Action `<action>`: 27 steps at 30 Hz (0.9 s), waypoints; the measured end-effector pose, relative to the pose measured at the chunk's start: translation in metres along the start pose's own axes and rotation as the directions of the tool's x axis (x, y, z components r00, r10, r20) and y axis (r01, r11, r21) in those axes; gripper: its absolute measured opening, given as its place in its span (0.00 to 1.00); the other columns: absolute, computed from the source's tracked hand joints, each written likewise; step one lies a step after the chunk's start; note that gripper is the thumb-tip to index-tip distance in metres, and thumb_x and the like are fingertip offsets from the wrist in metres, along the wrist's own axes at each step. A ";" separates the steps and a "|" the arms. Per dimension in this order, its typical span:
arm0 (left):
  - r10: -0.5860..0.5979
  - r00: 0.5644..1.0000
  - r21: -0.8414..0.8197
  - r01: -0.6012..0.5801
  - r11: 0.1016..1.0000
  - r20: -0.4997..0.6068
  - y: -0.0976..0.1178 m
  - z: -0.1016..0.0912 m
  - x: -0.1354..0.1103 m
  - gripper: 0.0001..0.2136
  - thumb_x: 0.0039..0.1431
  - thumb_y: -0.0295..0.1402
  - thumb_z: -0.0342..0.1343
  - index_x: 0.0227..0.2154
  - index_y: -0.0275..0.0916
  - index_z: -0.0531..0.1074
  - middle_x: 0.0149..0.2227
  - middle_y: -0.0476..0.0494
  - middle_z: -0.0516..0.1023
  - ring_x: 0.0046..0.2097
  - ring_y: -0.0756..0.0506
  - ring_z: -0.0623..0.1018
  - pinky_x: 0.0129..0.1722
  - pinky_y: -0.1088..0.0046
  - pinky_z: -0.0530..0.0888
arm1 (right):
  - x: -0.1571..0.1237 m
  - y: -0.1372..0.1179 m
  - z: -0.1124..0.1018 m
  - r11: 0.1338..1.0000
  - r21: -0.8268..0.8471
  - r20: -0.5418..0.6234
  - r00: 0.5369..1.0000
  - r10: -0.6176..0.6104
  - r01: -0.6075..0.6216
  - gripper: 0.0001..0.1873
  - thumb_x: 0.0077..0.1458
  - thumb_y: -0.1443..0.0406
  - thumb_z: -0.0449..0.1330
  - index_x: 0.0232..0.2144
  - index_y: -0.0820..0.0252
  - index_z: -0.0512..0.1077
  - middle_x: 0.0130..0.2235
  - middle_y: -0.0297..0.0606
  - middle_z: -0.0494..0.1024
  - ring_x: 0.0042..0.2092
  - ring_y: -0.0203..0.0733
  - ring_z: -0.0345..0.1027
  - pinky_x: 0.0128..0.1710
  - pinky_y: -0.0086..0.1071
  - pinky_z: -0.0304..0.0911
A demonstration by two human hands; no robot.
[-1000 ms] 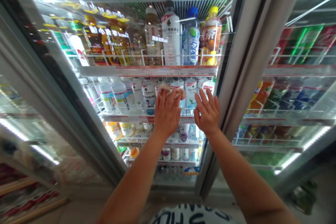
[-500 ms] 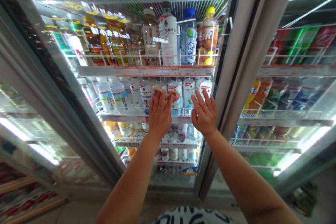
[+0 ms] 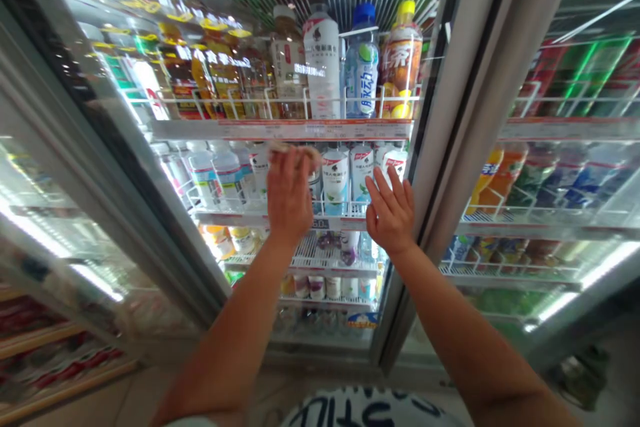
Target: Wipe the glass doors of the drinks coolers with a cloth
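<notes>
My left hand point(image 3: 290, 200) presses a crumpled, pale pinkish cloth point(image 3: 305, 152) against the glass door point(image 3: 240, 167) of a drinks fridge. Part of the cloth shows above and beside the fingers; the rest is hidden under them, and the hand is slightly blurred. To the right, my right hand point(image 3: 391, 210) lies with its fingers stretched on the same glass, near the door frame, holding nothing. Behind the glass, white-labelled bottles point(image 3: 335, 177) stand in a row at the level of both hands.
A grey metal door frame point(image 3: 463, 87) runs down at the right, with another fridge section of bottles beyond. On the upper shelf stand a blue-capped bottle point(image 3: 362, 63) and a yellow-capped tea bottle point(image 3: 401, 53). Low shelves with red packs point(image 3: 75, 373) are at the lower left.
My left hand has slid left and slightly up across the glass with the cloth. My right hand stays nearly where it was. The view has shifted a little.
</notes>
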State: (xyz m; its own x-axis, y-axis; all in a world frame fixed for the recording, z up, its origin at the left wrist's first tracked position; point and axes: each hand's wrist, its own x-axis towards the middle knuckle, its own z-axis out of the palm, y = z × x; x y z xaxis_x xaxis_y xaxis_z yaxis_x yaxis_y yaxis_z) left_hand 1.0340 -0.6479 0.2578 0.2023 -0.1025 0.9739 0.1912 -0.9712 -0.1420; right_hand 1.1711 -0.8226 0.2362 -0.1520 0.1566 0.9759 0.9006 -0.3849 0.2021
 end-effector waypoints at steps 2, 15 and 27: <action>-0.128 0.989 0.012 0.129 0.992 -0.074 -0.012 -0.007 0.008 0.26 0.76 0.31 0.36 0.73 0.34 0.45 0.75 0.38 0.38 0.75 0.39 0.40 0.74 0.48 0.46 | -0.001 0.001 0.000 1.000 0.000 0.007 1.000 0.012 -0.012 0.31 0.63 0.70 0.49 0.67 0.54 0.63 0.66 0.37 0.68 0.72 0.42 0.50 0.74 0.44 0.46; -0.214 0.974 -0.007 0.215 0.977 -0.070 -0.029 -0.018 -0.006 0.27 0.76 0.37 0.33 0.71 0.26 0.50 0.75 0.32 0.41 0.75 0.35 0.41 0.74 0.47 0.47 | 0.000 -0.001 0.001 0.998 -0.049 -0.043 0.999 -0.029 0.027 0.30 0.61 0.71 0.52 0.65 0.58 0.66 0.64 0.40 0.69 0.72 0.44 0.51 0.73 0.44 0.47; -0.141 0.970 -0.011 0.141 0.990 -0.200 -0.045 -0.010 -0.004 0.27 0.75 0.30 0.38 0.74 0.36 0.45 0.74 0.34 0.46 0.75 0.40 0.43 0.74 0.52 0.45 | -0.004 -0.027 0.005 0.992 0.064 -0.052 0.992 0.115 -0.111 0.29 0.64 0.71 0.51 0.66 0.54 0.64 0.67 0.41 0.66 0.72 0.52 0.50 0.70 0.58 0.50</action>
State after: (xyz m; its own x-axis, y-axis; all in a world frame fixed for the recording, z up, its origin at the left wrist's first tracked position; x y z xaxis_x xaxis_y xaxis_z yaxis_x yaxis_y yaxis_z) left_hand 1.0150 -0.6062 0.2616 -0.0224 -0.0057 0.9997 0.2076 -0.9782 -0.0009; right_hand 1.1489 -0.8081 0.2266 -0.0686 0.0642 0.9956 0.9360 -0.3412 0.0865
